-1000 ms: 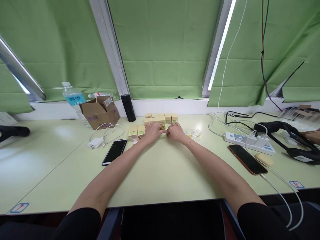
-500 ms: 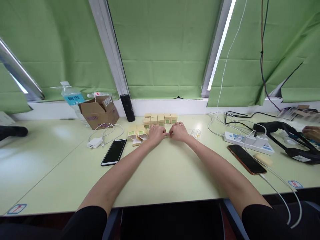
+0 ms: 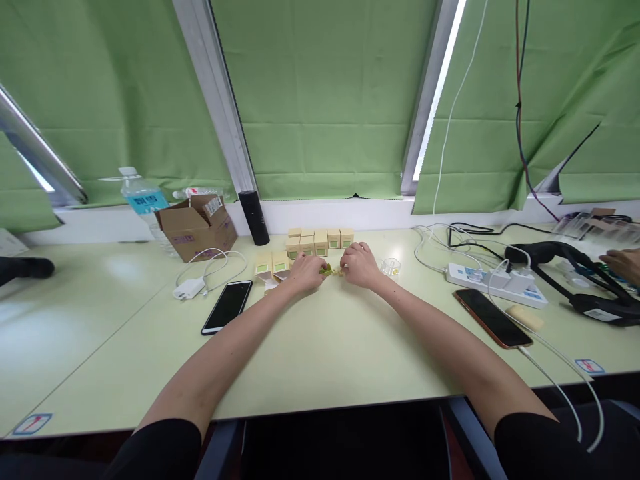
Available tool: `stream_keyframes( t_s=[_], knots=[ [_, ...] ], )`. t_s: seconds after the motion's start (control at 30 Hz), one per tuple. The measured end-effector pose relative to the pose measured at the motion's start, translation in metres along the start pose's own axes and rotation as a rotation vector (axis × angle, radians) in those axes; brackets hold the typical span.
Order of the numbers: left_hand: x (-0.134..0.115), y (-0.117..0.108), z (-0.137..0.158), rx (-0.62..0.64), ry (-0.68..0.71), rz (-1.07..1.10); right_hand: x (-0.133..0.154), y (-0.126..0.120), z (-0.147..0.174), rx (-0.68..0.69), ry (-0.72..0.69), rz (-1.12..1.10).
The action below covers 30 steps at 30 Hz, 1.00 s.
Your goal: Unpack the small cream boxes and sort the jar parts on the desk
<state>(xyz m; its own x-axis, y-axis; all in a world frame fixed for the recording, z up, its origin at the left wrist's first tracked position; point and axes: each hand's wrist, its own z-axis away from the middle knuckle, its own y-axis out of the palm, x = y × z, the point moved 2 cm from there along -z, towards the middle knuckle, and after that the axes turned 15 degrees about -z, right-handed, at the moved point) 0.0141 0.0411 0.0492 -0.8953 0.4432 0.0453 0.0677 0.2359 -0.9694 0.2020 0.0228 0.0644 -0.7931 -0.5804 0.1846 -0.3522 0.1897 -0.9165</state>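
Note:
My left hand [image 3: 307,272] is closed, pinching a small yellow-green object [image 3: 327,269] whose kind I cannot make out. Across a narrow gap, my right hand [image 3: 360,265] has its fingertips pressed together at a tiny yellow piece [image 3: 341,271], mostly covered by the fingers. Just right of that hand stands a small clear container [image 3: 391,267] with a bit of yellow in it. Two small open cardboard boxes [image 3: 264,267] with green labels are left of my left hand. Behind both hands, several similar closed boxes [image 3: 321,243] stand in rows.
Left lie a phone [image 3: 227,307], a white charger [image 3: 189,288] with its cable, an open carton [image 3: 197,233] and a water bottle [image 3: 145,200]. A black cylinder [image 3: 254,219] stands behind. Rightward are a power strip [image 3: 495,283], another phone [image 3: 493,319], a black headset [image 3: 575,267] and another person's hand [image 3: 623,263].
My hands were nearly touching and have moved slightly apart, the left one going left. The yellow-green object at my left fingertips now shows more clearly.

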Motion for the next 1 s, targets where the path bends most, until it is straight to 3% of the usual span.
stream_keyframes(
  t_s=[0.2, 0.63, 0.83, 1.0],
  knots=[
    [0.012, -0.002, 0.002, 0.019, 0.005, -0.004, 0.004, -0.008, 0.027, -0.036, -0.076, -0.006],
    [0.009, 0.001, 0.000, 0.028, -0.010, -0.056, 0.014, 0.011, 0.064, -0.142, -0.324, -0.071],
    [0.014, -0.012, 0.004, 0.072, -0.013, -0.064, 0.014, 0.013, 0.065, -0.133, -0.348, -0.077],
    [0.016, -0.032, 0.022, 0.001, -0.015, -0.057, 0.004, 0.000, 0.059, -0.186, -0.294, -0.072]
  ],
)
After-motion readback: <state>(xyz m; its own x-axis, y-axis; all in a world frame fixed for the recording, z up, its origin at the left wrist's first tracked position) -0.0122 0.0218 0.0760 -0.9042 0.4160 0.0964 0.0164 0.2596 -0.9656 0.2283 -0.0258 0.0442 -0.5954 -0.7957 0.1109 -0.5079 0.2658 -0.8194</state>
